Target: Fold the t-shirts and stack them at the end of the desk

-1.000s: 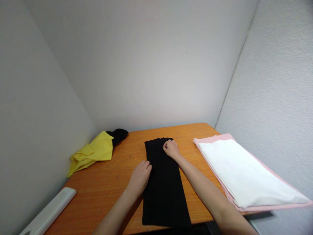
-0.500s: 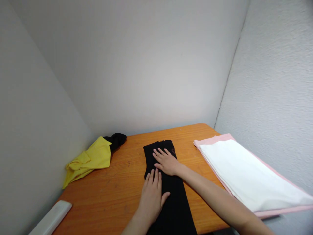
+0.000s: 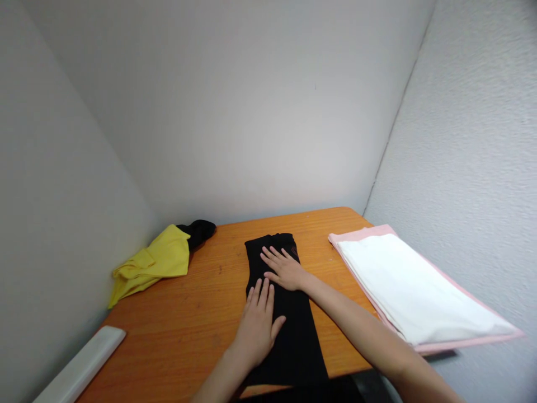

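A black garment (image 3: pixel 293 336), folded into a long narrow strip, lies down the middle of the orange wooden table (image 3: pixel 188 319). My left hand (image 3: pixel 258 324) rests flat on the strip's middle, fingers stretched out and pointing away from me. My right hand (image 3: pixel 283 267) lies flat on the strip's far end, fingers spread and pointing left. Neither hand holds anything.
A crumpled yellow cloth (image 3: pixel 153 263) with a black piece (image 3: pixel 199 230) behind it sits at the table's far left. A stack of folded white cloth (image 3: pixel 411 291) on pink cloth (image 3: pixel 361 234) lies on the right. A white bar (image 3: pixel 79 366) runs along the near left edge. Walls enclose three sides.
A second ago both hands had curled fingers at the garment's far end. They then flattened onto the black strip, and since half a second ago they have hardly moved.
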`<action>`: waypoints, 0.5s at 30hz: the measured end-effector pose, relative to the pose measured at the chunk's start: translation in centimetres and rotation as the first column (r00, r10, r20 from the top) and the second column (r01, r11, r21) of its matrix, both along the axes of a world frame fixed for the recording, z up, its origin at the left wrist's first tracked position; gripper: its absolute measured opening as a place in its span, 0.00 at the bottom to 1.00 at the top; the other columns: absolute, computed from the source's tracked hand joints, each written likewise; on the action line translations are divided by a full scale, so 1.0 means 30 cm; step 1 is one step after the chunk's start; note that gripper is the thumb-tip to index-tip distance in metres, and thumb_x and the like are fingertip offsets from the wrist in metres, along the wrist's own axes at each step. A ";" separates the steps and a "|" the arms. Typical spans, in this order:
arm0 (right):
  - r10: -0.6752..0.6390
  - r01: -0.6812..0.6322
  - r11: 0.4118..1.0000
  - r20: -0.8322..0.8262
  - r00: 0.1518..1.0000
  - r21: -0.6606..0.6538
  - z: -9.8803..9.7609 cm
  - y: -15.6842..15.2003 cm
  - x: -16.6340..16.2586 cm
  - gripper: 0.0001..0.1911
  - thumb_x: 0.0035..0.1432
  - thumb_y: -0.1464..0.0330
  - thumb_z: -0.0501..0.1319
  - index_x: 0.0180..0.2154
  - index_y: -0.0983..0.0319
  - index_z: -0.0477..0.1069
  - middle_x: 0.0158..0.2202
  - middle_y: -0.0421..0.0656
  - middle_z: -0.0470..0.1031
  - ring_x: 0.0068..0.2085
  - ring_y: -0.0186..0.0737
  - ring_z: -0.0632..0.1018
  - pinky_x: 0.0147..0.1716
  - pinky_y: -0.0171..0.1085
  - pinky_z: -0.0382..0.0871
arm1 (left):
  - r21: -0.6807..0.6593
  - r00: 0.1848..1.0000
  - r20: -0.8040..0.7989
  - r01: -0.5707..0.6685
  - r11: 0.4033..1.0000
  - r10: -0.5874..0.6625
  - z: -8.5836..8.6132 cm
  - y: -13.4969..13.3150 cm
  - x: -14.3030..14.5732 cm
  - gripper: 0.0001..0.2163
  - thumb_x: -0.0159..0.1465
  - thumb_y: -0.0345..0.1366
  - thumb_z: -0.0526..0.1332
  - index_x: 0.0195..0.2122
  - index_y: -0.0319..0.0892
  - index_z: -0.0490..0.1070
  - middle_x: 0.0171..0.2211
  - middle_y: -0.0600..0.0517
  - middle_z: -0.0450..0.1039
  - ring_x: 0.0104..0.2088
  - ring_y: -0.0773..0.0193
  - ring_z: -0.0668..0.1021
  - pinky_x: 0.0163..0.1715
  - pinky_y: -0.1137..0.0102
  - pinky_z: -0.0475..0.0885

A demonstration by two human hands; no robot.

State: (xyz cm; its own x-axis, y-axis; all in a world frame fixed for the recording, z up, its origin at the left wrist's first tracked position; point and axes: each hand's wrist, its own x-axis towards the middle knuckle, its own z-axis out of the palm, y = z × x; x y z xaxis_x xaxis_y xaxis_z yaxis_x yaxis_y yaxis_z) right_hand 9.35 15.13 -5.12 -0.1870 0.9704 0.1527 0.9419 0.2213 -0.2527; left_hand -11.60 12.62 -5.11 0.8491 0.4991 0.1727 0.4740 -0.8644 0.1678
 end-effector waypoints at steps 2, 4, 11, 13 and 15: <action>-0.005 0.005 0.999 -0.014 1.000 0.033 0.018 -0.020 -0.003 0.33 0.68 0.54 0.47 0.69 0.56 0.41 0.70 0.43 0.38 0.69 0.45 0.42 0.65 0.52 0.39 | -0.052 0.998 0.064 0.024 0.998 -0.021 0.024 0.013 -0.024 0.26 0.69 0.43 0.50 0.67 0.40 0.50 0.69 0.41 0.47 0.68 0.49 0.50 0.63 0.48 0.57; -0.012 0.014 0.998 -0.034 0.999 0.056 0.043 -0.060 -0.010 0.34 0.68 0.54 0.49 0.69 0.57 0.40 0.70 0.45 0.38 0.69 0.45 0.40 0.65 0.52 0.39 | -0.095 0.990 0.142 0.003 0.996 0.010 0.054 0.038 -0.065 0.23 0.71 0.41 0.48 0.66 0.45 0.51 0.69 0.45 0.48 0.68 0.54 0.52 0.63 0.51 0.57; 0.047 -0.052 0.997 -0.107 0.993 -0.048 0.101 -0.340 -0.042 0.40 0.64 0.50 0.53 0.69 0.57 0.39 0.70 0.46 0.38 0.69 0.48 0.39 0.66 0.54 0.36 | -0.246 0.923 0.275 -0.205 0.947 0.271 0.108 0.146 -0.195 0.16 0.70 0.41 0.49 0.53 0.41 0.67 0.54 0.43 0.69 0.56 0.54 0.70 0.58 0.55 0.64; 0.080 -0.093 0.990 -0.124 0.989 -0.107 0.099 -0.409 -0.049 0.42 0.63 0.48 0.54 0.69 0.55 0.38 0.70 0.44 0.36 0.69 0.48 0.39 0.66 0.54 0.36 | -0.278 0.927 0.292 -0.153 0.948 0.236 0.107 0.150 -0.188 0.15 0.69 0.42 0.50 0.52 0.42 0.67 0.52 0.44 0.70 0.54 0.55 0.71 0.57 0.57 0.65; 0.094 -0.114 0.981 -0.137 0.986 -0.154 0.093 -0.457 -0.055 0.42 0.63 0.48 0.54 0.69 0.53 0.37 0.70 0.43 0.35 0.69 0.48 0.39 0.66 0.54 0.36 | -0.283 0.936 0.299 -0.097 0.954 0.184 0.101 0.146 -0.165 0.15 0.68 0.42 0.52 0.53 0.43 0.66 0.52 0.45 0.69 0.54 0.56 0.71 0.57 0.59 0.66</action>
State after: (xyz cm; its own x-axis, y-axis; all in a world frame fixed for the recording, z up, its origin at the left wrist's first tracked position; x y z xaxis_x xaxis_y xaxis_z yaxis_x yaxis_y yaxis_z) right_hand 7.68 1.41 -2.34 -0.2772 0.9605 0.0257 0.8732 0.2630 -0.4103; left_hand -16.56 16.99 -2.09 0.6885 0.6730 0.2703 0.4707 -0.6982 0.5395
